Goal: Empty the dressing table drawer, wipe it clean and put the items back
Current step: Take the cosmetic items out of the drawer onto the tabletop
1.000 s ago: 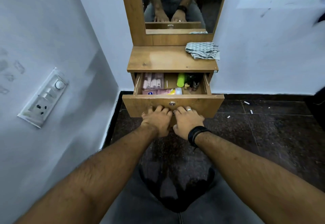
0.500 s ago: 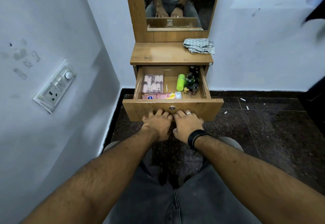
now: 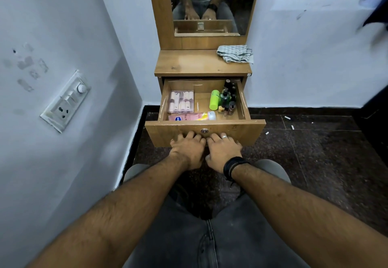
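The wooden drawer [image 3: 241, 130] of the dressing table stands pulled well out. My left hand [image 3: 188, 149] and my right hand [image 3: 223, 152] sit side by side on the drawer front below the lock, gripping its lower edge. Inside lie a clear box of pink pieces [image 3: 181, 101] at the left, a pink tube [image 3: 189, 117] along the front, a green bottle [image 3: 214, 99] and several small dark bottles [image 3: 228, 97] at the right. A striped cloth [image 3: 235, 53] lies crumpled on the table top [image 3: 195, 62] at the right.
A mirror [image 3: 210, 5] rises behind the table top. The table fills a corner between white walls, with a switch plate [image 3: 66, 100] on the left wall. Dark stone floor [image 3: 315, 152] spreads to the right, and my knees sit just below the drawer.
The drawer has slid further out towards me with both hands on its front, showing more of its contents. The view has pulled back slightly.
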